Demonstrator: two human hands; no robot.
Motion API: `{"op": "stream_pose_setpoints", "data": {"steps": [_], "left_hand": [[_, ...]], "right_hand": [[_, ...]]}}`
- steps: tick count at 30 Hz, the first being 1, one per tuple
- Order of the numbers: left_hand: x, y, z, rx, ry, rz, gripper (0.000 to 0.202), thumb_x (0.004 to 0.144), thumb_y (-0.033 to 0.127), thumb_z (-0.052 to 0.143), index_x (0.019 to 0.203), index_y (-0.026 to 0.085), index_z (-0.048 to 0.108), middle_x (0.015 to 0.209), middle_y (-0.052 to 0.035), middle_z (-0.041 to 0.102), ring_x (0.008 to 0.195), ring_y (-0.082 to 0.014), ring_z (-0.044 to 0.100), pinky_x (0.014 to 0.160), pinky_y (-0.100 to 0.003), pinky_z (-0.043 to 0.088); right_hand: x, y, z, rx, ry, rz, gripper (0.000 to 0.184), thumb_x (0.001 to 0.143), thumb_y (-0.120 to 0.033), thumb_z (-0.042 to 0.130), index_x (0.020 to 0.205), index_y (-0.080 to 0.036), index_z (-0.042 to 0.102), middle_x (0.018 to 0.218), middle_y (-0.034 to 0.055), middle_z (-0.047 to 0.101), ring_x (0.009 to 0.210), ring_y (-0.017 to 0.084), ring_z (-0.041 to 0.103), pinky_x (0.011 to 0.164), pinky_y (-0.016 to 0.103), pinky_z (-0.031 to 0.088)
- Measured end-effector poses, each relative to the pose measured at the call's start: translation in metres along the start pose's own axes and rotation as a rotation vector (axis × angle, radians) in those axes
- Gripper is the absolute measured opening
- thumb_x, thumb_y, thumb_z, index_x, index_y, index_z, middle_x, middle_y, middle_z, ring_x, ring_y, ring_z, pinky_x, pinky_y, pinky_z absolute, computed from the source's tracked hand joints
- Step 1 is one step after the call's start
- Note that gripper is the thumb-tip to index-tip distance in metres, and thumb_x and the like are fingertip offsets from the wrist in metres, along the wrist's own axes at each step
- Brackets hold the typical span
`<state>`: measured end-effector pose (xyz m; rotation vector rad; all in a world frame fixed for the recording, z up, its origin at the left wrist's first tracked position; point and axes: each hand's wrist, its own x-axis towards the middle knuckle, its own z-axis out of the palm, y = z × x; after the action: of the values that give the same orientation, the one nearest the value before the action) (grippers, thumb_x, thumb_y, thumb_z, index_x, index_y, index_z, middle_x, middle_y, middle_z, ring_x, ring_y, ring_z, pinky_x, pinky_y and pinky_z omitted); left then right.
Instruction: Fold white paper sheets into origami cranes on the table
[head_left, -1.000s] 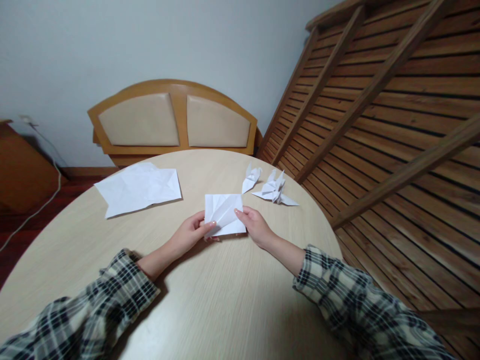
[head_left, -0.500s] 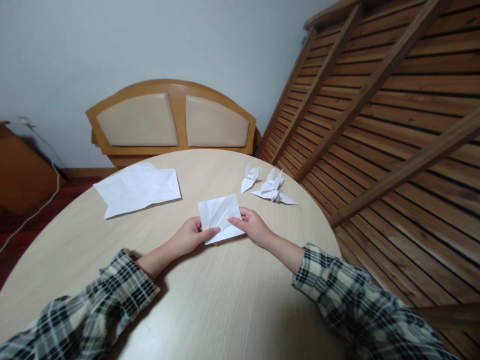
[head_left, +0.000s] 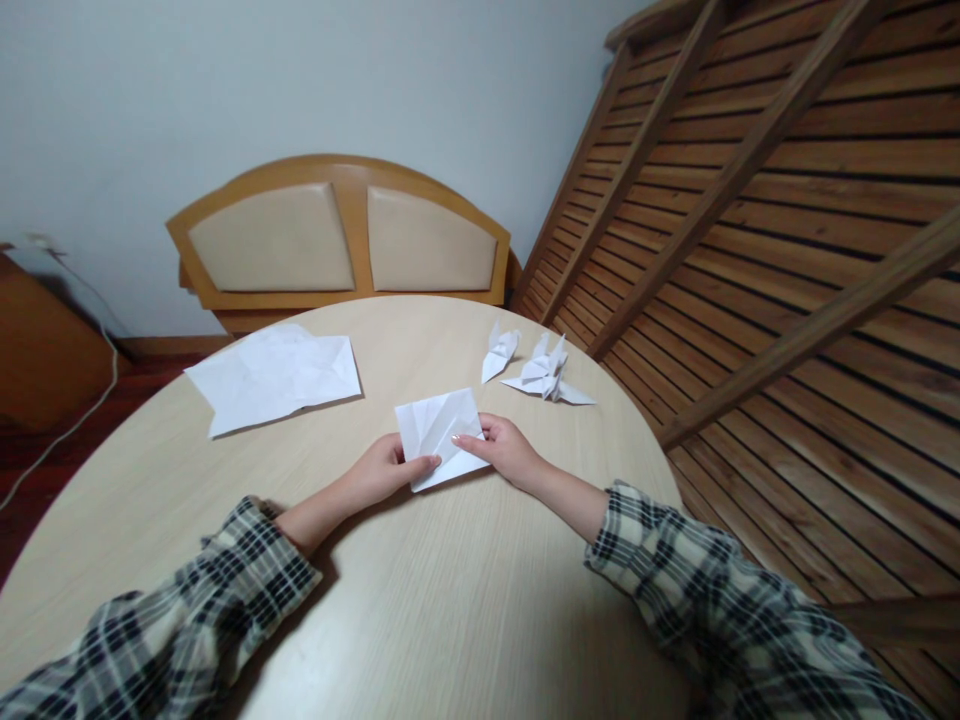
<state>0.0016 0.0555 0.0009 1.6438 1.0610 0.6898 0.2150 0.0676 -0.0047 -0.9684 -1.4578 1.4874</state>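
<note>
Head view: folded white paper (head_left: 436, 418) lies between the two hands, over the middle of the round table (head_left: 390, 610). Nearly square, it shows no clear long axis; its far and near edges slant, their right ends farther off than their left. Neither hand is nearer, since both grasp it. The left hand (head_left: 381, 472) pinches the left side toward the near corner, and the right hand (head_left: 511, 452) the right side, slightly farther away. Both thumbs press on the upper face, pointing inward, tips close but apart; the other fingers curl behind, mostly hidden. Forearms converge from the near left and near right. Whether the paper touches the tabletop cannot be told. Creased sheets (head_left: 281, 372) lie far left; folded paper figures (head_left: 544, 370) stand far right.
</note>
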Motion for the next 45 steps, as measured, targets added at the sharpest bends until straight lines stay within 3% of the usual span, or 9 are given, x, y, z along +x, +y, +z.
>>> {"op": "stream_pose_setpoints", "data": {"steps": [8,17,29,33,38,45], "left_hand": [[0.0,-0.001,0.0,-0.013,-0.019,0.006,0.042,0.073,0.046,0.072,0.096,0.012,0.065,0.093,-0.0106,0.07,0.081,-0.0225,0.063,0.074,-0.034,0.052],[-0.001,0.002,0.005,-0.123,0.033,0.06,0.049,0.079,0.046,0.07,0.115,0.013,0.065,0.116,-0.015,0.071,0.1,-0.0277,0.067,0.087,-0.039,0.054],[0.001,-0.004,0.006,-0.153,0.071,0.079,0.049,0.081,0.046,0.069,0.116,0.012,0.064,0.12,-0.0157,0.071,0.104,-0.0275,0.067,0.093,-0.041,0.053],[0.0,-0.003,0.007,-0.162,0.101,0.078,0.047,0.08,0.046,0.071,0.112,0.012,0.066,0.116,-0.0151,0.072,0.101,-0.0275,0.068,0.091,-0.04,0.054],[0.0,-0.002,0.01,-0.159,0.125,0.083,0.046,0.079,0.046,0.072,0.11,0.013,0.067,0.115,-0.0141,0.073,0.102,-0.028,0.068,0.091,-0.041,0.054],[0.0,0.001,0.01,-0.125,0.121,0.056,0.048,0.078,0.045,0.072,0.114,0.013,0.066,0.117,-0.0145,0.073,0.103,-0.0298,0.068,0.093,-0.045,0.054]], "right_hand": [[0.0,0.001,-0.002,0.023,0.06,0.029,0.045,0.073,-0.059,0.074,0.078,-0.015,0.063,0.07,-0.0008,0.06,0.061,0.011,0.051,0.057,0.025,0.036],[-0.001,0.0,0.0,-0.009,-0.003,0.052,0.046,0.07,-0.059,0.075,0.081,-0.016,0.065,0.071,0.0005,0.061,0.063,0.013,0.053,0.058,0.026,0.038],[0.0,-0.005,-0.002,0.047,-0.052,0.048,0.047,0.069,-0.06,0.075,0.081,-0.015,0.067,0.073,0.0007,0.063,0.066,0.013,0.054,0.065,0.027,0.04],[0.0,-0.004,-0.002,0.006,-0.062,0.042,0.048,0.07,-0.062,0.074,0.071,-0.015,0.064,0.069,0.0007,0.062,0.065,0.013,0.053,0.066,0.027,0.039],[0.001,0.0,-0.002,-0.058,-0.087,0.042,0.048,0.073,-0.062,0.073,0.073,-0.014,0.067,0.07,0.0018,0.065,0.066,0.014,0.055,0.066,0.028,0.041],[0.002,0.0,-0.002,-0.067,-0.046,0.076,0.05,0.071,-0.063,0.073,0.074,-0.014,0.069,0.073,0.0034,0.068,0.066,0.015,0.057,0.066,0.029,0.043]]}}
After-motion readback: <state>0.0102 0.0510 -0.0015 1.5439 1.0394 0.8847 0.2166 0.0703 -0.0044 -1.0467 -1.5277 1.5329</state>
